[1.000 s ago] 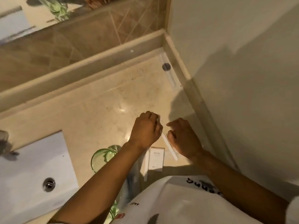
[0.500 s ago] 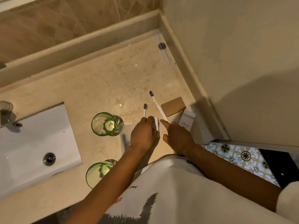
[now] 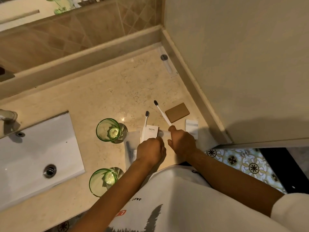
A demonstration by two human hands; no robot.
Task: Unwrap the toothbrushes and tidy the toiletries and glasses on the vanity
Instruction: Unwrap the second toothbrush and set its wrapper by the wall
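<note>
Two bare toothbrushes and two hands on the vanity [image 3: 93, 97]

The right hand [image 3: 182, 143] pinches a toothbrush [image 3: 161, 113], bristles toward 11 o'clock; the left hand [image 3: 150, 152], fingers curled, grips a clear wrapper [image 3: 161, 133]. The second toothbrush [image 3: 145, 122] lies by the HOTEL box [image 3: 151, 132], green glasses [image 3: 108, 130] at 9 o'clock.

Two green glasses: one [image 3: 108, 130] by basin, one [image 3: 102, 181] near front edge. Two unwrapped toothbrushes: [image 3: 145, 124], [image 3: 161, 113]. One white HOTEL box [image 3: 151, 132]. One brown box [image 3: 177, 112]. One white sachet [image 3: 191, 127]. Two clear wrappers: [image 3: 131, 148] with dark item inside, [image 3: 168, 64] in corner. One sink [image 3: 33, 148].
</note>
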